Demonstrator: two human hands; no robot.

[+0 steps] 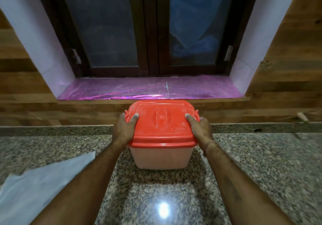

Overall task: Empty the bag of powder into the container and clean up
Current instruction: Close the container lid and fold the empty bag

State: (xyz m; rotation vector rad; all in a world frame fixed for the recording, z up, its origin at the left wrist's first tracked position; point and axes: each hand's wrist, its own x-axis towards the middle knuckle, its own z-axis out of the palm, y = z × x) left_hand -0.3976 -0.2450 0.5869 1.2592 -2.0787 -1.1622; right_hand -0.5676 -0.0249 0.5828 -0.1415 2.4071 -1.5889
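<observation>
A translucent plastic container (pixel 161 157) with an orange-red lid (pixel 161 125) stands on the granite counter (pixel 261 163) in the middle of the view. The lid sits closed on it and carries a faint dusting of powder. My left hand (pixel 124 129) grips the lid's left side, thumb on top and fingers curled round the left latch. My right hand (pixel 199 128) grips the right side the same way, thumb on top near the right latch. A flattened pale plastic bag (pixel 41 186) lies on the counter at the lower left, beside my left forearm.
Behind the container rises a wood-panelled wall with a window sill (pixel 148 89) covered in shiny pink film, under a dark-framed window (pixel 151 29). A small wooden piece (pixel 302 117) lies at the counter's back right. A light glare shows on the counter near the front.
</observation>
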